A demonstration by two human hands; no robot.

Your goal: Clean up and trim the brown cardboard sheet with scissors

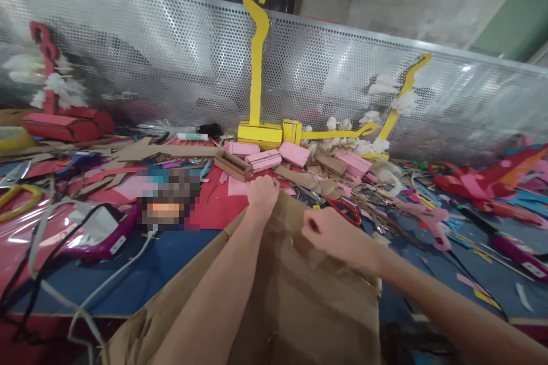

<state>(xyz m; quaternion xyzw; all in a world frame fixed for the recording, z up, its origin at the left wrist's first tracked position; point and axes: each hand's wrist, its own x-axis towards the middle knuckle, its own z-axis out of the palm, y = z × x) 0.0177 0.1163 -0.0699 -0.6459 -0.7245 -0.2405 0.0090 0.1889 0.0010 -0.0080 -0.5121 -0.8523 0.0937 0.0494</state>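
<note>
A large sheet of brown cardboard [317, 296] slopes from the near edge up onto the blue table. My left hand [262, 197] is a closed fist at the sheet's far corner, knuckles upward; its fingers wrap down, and what they hold is hidden. My right hand [323, 231] is closed too, over the right part of the sheet, with its fingers curled in and their contents unclear. Just beyond my left hand sit small pink boxes [263, 159] and an open brown box [233, 165]. Red-handled scissors [345, 211] lie beside my right hand.
Yellow hook-shaped pieces [256, 80] stand against a perforated metal panel [180, 51]. A pink glue gun [428, 219] and paper scraps lie at right. A purple device [103, 234], a white cable [128, 265] and a red hook piece [64, 124] are at left.
</note>
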